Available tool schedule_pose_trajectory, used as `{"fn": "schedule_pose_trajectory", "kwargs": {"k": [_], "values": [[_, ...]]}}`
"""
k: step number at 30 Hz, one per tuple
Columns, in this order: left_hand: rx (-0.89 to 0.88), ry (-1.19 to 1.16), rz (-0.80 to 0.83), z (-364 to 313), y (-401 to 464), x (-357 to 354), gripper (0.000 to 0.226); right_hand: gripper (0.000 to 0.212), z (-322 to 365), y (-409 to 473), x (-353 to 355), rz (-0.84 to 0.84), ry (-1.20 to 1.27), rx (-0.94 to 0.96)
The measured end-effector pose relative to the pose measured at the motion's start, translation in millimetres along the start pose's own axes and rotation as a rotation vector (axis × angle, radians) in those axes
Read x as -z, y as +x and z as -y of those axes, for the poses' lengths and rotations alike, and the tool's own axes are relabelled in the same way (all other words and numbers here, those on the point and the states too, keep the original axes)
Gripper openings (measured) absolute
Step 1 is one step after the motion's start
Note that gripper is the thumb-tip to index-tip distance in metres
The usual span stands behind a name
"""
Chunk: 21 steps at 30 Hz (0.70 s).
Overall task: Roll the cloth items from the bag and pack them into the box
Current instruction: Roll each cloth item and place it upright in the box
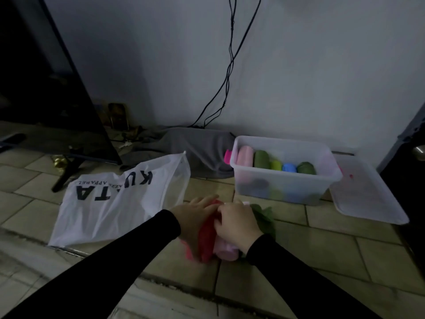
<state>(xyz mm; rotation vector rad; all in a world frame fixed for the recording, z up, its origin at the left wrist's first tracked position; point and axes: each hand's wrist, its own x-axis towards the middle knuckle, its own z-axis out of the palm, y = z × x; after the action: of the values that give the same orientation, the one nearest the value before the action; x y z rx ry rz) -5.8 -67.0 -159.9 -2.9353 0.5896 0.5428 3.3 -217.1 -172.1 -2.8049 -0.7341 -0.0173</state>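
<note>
A red cloth (207, 238) lies on the tiled floor between my hands, partly rolled. My left hand (193, 217) rests along its left side with fingers stretched over it. My right hand (236, 224) curls over its top edge, above a pink cloth (226, 249). A green cloth (264, 217) lies just right of my right hand. The white plastic bag (110, 203) with black letters lies flat to the left. The clear plastic box (285, 180) stands behind, holding several rolled cloths in pink, green, yellow-green and blue.
The box's clear lid (368, 196) lies on the floor right of the box. A grey cloth heap (197, 148) sits against the wall, with black cables hanging above it. A dark TV on a stand (53, 93) fills the left side. A dark door stands at the right edge.
</note>
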Motion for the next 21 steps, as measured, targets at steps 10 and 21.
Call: {"fn": "schedule_pose_trajectory", "kwargs": {"k": [10,21], "values": [[-0.067,-0.424,-0.396,18,-1,11,0.133,0.032,-3,10,23,-0.021,0.758,-0.31],[-0.298,-0.82,-0.561,11,-23,64,0.129,0.028,8,18,76,0.113,1.637,-0.453]]}}
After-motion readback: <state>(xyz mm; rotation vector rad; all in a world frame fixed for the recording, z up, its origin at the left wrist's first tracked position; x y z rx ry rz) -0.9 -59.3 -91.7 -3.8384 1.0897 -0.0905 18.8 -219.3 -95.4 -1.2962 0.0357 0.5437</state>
